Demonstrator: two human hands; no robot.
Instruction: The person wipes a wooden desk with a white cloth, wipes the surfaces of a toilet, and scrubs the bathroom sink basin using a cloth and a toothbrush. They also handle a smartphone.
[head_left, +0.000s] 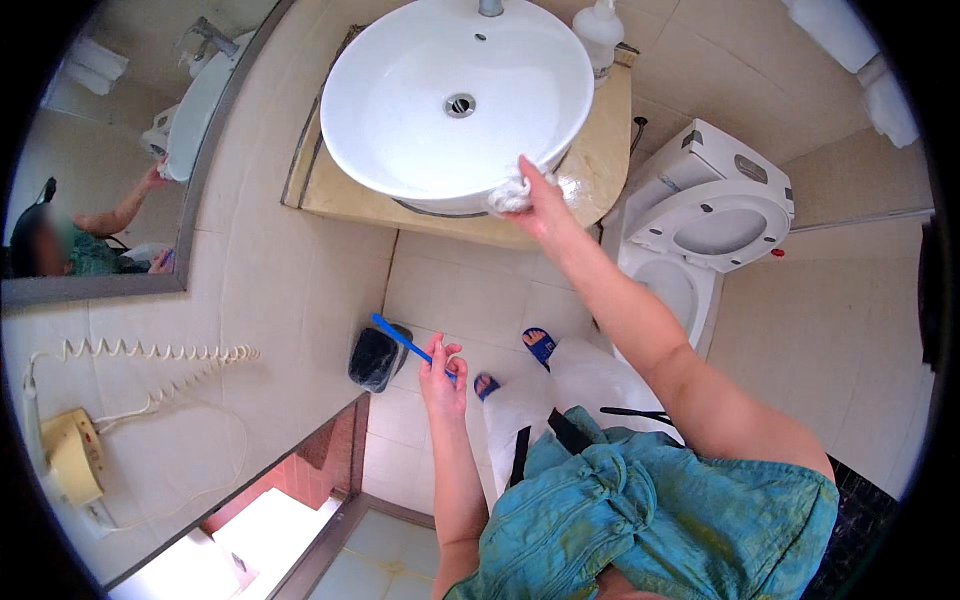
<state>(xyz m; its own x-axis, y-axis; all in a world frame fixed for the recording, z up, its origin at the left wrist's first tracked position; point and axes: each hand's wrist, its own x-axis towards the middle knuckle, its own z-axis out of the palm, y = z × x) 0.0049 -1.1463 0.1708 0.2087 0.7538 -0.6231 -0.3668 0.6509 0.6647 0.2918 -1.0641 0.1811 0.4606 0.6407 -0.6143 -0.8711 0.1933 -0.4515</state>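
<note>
My right hand (541, 201) grips a crumpled white cloth (511, 196) against the near outer wall of a white oval washbasin (397, 142). The thumb points up by the basin rim. Lower down, my left hand (444, 379) holds a thin blue plastic stick (397, 336), tilted up to the left. The stick's lower end is partly hidden by my fingers, so its exact kind cannot be told. The basin has a metal drain (460, 106) and stands on a cream stone counter (607, 150).
A pump bottle (598, 41) stands at the basin's right. Beside the counter is a toilet (675, 289) with its lid raised. A dark waste bin (373, 360) stands by the left wall. On that wall hang a framed mirror (184, 225) and a hair dryer (75, 454) with a coiled cord.
</note>
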